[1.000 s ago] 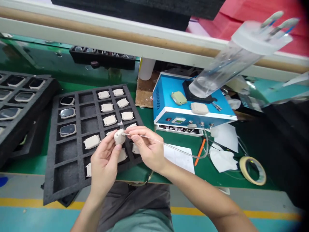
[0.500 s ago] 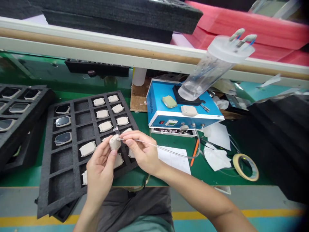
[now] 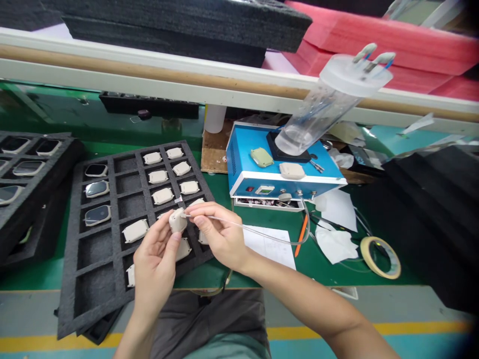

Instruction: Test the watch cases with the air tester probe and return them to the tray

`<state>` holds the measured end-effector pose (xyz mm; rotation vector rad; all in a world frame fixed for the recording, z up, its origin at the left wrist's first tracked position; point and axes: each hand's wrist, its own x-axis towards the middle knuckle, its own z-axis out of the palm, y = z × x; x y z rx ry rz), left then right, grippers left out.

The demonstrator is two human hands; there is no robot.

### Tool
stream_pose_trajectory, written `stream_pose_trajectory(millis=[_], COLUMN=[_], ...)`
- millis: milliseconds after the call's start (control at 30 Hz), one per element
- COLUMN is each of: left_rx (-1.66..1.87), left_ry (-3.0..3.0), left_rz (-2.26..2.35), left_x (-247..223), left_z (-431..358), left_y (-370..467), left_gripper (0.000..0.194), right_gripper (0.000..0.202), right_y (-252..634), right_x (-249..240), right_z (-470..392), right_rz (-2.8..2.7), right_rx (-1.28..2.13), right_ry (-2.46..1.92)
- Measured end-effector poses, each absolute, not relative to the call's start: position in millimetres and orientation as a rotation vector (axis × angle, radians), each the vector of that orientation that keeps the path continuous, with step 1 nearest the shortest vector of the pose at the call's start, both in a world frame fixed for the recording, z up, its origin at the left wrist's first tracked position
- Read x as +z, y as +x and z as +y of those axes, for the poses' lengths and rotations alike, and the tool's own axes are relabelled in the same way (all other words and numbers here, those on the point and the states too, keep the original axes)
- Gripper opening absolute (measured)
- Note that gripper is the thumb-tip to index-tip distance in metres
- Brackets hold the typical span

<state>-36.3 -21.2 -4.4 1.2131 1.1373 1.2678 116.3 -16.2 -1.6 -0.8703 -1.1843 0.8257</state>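
My left hand [image 3: 157,254] grips a beige watch case [image 3: 177,221] by its edges, tilted above the foam tray [image 3: 93,262]. Pinched in my right hand [image 3: 222,234] is the end of a thin clear tube [image 3: 269,237], its tip at the upper right side of the case; whether it touches is too small to tell. The tube curves back to the front of a blue machine [image 3: 239,149]. Several beige watch cases [image 3: 136,231] lie in the tray's compartments, and several with dark glass faces [image 3: 98,215] sit in its left column.
On the blue machine stand a clear cylinder [image 3: 318,112], a green watch case [image 3: 262,157] and a beige one [image 3: 292,170]. An orange pen [image 3: 301,236], paper [image 3: 271,245] and a tape roll [image 3: 380,257] lie at right. Stacked trays [image 3: 37,199] are at far left, black foam [image 3: 437,219] at far right.
Almost nothing differs. Both hands hold the case and tube in the same pose; the whole view has shifted very slightly.
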Motion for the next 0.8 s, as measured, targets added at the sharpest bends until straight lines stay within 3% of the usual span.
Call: stream_pose_trajectory(millis=[800], left_rx=[1.267], left_ry=[1.22], left_rz=[1.152], left_x=[-2.0], left_z=[-22.8], left_y=[-36.3], left_gripper=[0.047], right_gripper=[0.014], right_y=[116.4], right_x=[-3.1], right_z=[-17.3], right_rz=[-1.197], right_rx=[0.817], right_ry=[-0.879])
